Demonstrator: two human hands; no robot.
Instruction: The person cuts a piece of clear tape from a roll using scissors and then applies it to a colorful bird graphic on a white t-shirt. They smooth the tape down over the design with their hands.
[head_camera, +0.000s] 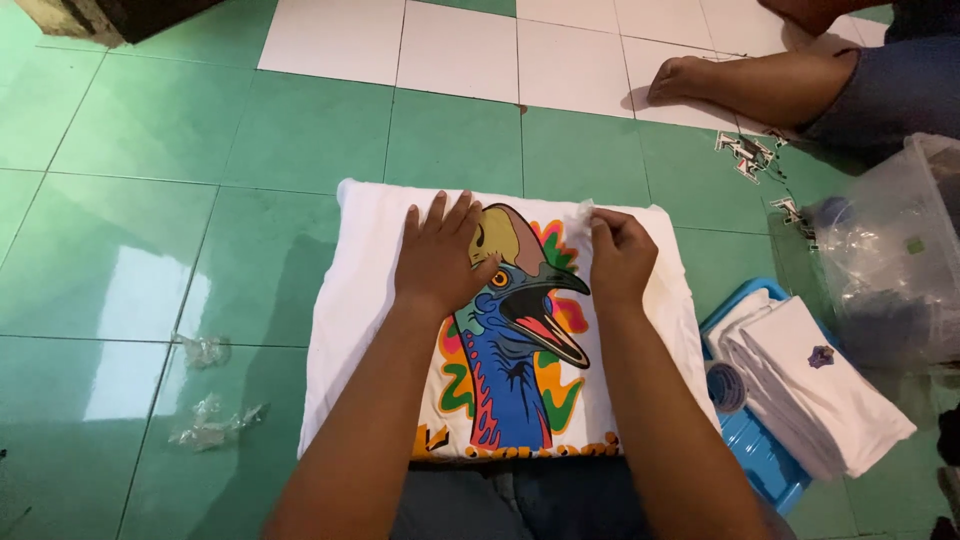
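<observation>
Head view. A folded white T-shirt (370, 300) lies flat on the green tiled floor (130, 250), directly in front of the person's knees. Its upper face carries a large print of a cassowary head (515, 330): blue neck, dark open beak with a red inside, orange eye and a tan crest, set against orange, green and pink flame shapes. The left hand (437, 255) rests palm down on the shirt with fingers spread flat, covering the left part of the crest; its grip holds nothing. The right hand (620, 255) sits at the upper right of the print, thumb and fingers pinched narrow on a small piece of clear film (583, 212) at the print's edge.

To the right, a blue tray (760, 460) holds a stack of folded white garments (820, 390), the top one bearing a small dark emblem, with a tape roll (725, 387) beside the stack. A clear plastic tub (900, 250) stands further right. Small black-and-white cut-out stickers (750, 155) lie on the floor near another person's bare foot (680, 80). Crumpled clear plastic scraps (205, 420) lie on the floor to the left of the shirt
</observation>
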